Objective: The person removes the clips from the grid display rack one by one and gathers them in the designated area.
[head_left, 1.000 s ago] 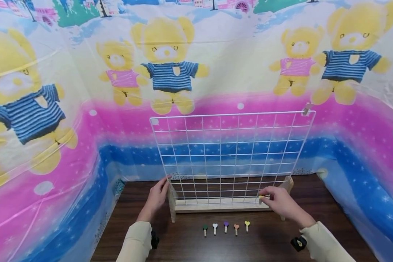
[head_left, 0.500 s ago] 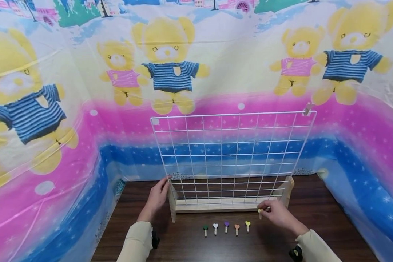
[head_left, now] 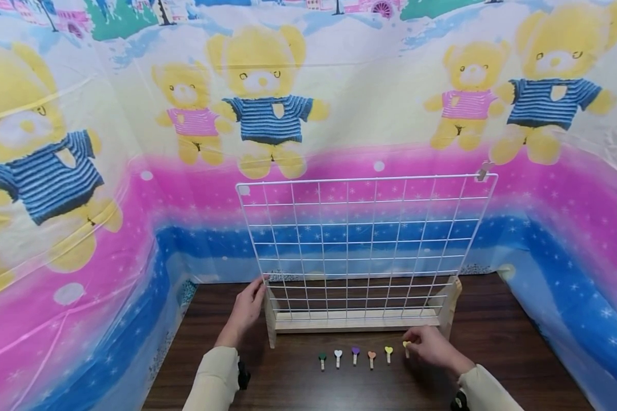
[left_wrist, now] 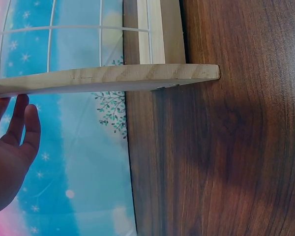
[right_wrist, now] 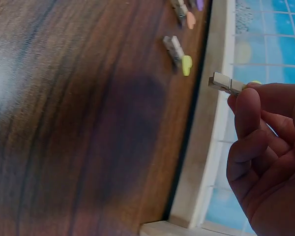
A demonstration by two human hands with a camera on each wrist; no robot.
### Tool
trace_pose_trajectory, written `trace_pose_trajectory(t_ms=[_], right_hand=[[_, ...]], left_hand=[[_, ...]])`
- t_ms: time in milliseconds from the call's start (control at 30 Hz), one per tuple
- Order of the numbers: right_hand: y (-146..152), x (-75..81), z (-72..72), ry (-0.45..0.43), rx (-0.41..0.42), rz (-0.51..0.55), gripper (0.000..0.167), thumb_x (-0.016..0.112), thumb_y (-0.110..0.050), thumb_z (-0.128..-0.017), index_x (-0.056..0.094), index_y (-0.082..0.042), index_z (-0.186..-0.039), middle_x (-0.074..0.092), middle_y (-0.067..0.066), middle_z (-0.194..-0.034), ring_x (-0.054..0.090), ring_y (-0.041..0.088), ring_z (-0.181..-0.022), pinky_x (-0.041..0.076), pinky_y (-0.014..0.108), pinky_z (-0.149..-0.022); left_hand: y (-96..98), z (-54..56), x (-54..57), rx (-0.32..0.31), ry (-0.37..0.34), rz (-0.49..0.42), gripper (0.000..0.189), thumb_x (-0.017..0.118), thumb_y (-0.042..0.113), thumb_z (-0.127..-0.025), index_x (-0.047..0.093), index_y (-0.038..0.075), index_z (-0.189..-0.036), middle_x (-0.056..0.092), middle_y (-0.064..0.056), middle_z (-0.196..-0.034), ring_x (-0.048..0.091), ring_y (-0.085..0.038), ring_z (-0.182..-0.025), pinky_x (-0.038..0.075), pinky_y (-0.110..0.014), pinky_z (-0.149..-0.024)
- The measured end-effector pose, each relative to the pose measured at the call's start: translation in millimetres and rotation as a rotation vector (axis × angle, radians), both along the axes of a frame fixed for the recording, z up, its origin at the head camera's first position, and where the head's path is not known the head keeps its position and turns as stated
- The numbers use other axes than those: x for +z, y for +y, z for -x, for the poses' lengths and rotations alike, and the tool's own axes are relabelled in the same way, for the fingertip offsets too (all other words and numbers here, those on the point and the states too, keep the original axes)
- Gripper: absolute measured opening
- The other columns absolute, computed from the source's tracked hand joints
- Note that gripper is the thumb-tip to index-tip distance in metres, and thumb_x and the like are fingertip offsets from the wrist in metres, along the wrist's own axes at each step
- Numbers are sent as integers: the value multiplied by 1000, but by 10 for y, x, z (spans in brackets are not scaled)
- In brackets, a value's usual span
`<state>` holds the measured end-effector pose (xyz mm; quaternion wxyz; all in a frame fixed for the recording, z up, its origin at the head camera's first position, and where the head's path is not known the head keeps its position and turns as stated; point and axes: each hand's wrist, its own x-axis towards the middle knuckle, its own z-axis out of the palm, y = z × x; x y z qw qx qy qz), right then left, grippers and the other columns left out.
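My right hand [head_left: 433, 346] pinches a small wooden clothespin [right_wrist: 227, 83] with a yellow heart by its heart end, just above the table. To its left lies a row of several similar clothespins: a green-heart clothespin [head_left: 322, 361], a white one [head_left: 338, 358], a purple one [head_left: 355, 355], an orange one [head_left: 372, 359] and a yellow one [head_left: 388, 354]. At the left end of the white wire grid [head_left: 347, 244], my left hand [head_left: 247, 308] rests its fingers against the wooden side panel [left_wrist: 113, 76]; these fingers are only slightly bent in the left wrist view.
The grid stands upright in a wooden stand [head_left: 357, 328] on the dark wood table [head_left: 288, 382]. A clip [head_left: 483, 170] sits at the grid's top right corner. Behind hangs a bear-print cloth [head_left: 370, 114], which also runs along both sides.
My right hand has moved down and toward me with the yellow-heart clothespin, from in front of the stand's base to beside the row. The left hand has stayed put.
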<state>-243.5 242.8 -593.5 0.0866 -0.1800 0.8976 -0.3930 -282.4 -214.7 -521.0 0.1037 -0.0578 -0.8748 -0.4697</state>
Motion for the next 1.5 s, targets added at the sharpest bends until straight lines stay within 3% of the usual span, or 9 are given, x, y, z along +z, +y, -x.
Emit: trace_pose_trajectory(t_ms=[500,967,1100,1333,1500], right_hand=[[-29,-332,33,14,-26,19,5,65,-1,-84,67,-1,-89,58,-4,-65,53,9,-46,44,26,-44],[20,-485,39,26,-71,-11,4,65,-3,-85,66,-2,-89,58,-2,-66,52,10,-44,43,26,-43],[15,-507,45,41,-74,-36,4,64,-2,-86,66,-2,-89,57,-2,-65,51,11,-43,42,26,-43],[-1,-552,78,51,-80,-77,5,67,-6,-85,65,-2,-87,55,-2,-69,51,10,-45,43,25,-43],[-17,-549,84,59,-96,-85,3,67,-4,-84,65,-4,-87,54,-1,-73,51,9,-46,43,25,-43]], left_hand=[[-7,3,3,-4,-8,0,36,42,20,-103,52,11,-137,52,-18,-133,53,-29,-114,44,-48,-85],[-10,7,-5,0,-8,3,36,43,20,-103,52,13,-136,55,-16,-131,54,-29,-111,44,-47,-84],[-18,8,-2,-3,-13,5,36,42,20,-103,52,13,-137,53,-16,-133,52,-29,-117,44,-49,-87],[-16,10,-4,2,-24,2,35,42,20,-103,52,14,-136,57,-13,-129,56,-25,-102,43,-41,-78],[-14,7,3,1,-16,-3,36,43,20,-103,52,12,-137,57,-14,-129,56,-25,-106,44,-43,-80]])
